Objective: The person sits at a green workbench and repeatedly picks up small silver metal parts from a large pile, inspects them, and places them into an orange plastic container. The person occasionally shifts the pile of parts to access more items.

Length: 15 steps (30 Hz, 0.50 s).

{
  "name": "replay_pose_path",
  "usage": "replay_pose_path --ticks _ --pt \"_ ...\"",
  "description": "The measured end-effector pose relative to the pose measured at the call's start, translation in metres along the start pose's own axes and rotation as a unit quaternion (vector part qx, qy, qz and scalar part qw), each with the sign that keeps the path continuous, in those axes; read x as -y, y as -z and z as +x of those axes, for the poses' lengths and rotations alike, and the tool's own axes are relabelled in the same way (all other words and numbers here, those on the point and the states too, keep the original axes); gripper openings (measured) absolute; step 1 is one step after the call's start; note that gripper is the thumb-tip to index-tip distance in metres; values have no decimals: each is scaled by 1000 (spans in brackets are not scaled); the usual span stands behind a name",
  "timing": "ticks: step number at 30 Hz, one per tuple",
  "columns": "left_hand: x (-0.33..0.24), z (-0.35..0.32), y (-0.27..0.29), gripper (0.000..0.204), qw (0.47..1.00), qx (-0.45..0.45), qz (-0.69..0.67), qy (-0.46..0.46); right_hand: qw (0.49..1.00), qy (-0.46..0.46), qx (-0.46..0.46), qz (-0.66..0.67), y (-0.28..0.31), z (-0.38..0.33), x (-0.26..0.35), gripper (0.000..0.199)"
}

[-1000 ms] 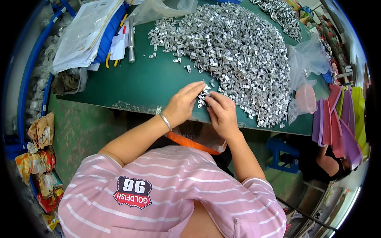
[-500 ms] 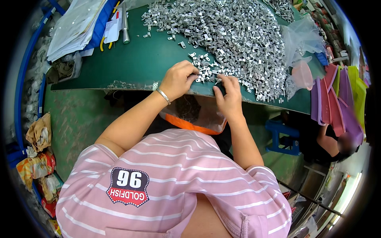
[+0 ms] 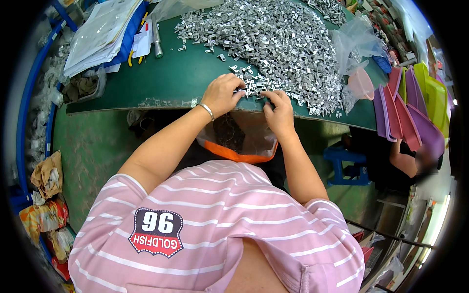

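- Head view, the hands: the left hand (image 3: 223,95) and the right hand (image 3: 279,113) sit close together at the near edge of the green table (image 3: 161,83). The fingers of both hands curl down onto a small bunch of little metal pieces (image 3: 251,88). I cannot tell if either hand is pinching one piece or just pushing them (the fingers hide that part).
- Head view, the things: the small bunch lies right by the big pile of shiny metal pieces (image 3: 273,41), which covers most of the table top. A clear bag with an orange rim (image 3: 239,141) hangs open just under the table edge, right below the hands.
- Head view, what has changed: half a second ago the hands were already at this edge, and a second ago they sat a bit farther in on the table. So the bunch has been pulled toward the edge, over the bag. That looks like sorting pieces off the pile.
- Head view, around: papers (image 3: 97,34) lie at the far left, and pink and purple trays (image 3: 405,112) stand at the right.
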<state>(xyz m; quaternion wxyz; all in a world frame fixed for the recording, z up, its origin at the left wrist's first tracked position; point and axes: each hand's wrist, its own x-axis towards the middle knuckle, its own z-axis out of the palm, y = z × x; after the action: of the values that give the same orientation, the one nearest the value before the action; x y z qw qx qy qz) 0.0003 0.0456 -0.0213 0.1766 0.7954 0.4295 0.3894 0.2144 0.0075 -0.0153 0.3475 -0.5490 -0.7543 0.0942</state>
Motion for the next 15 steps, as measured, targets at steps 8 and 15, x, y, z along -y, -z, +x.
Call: replay_pose_path --ticks 8,15 --pt "-2 -1 1 17 999 17 19 -22 998 -32 -42 -41 -12 4 20 16" --pt "-2 -3 1 20 999 27 34 -27 996 -28 -81 30 -14 -3 -2 10"
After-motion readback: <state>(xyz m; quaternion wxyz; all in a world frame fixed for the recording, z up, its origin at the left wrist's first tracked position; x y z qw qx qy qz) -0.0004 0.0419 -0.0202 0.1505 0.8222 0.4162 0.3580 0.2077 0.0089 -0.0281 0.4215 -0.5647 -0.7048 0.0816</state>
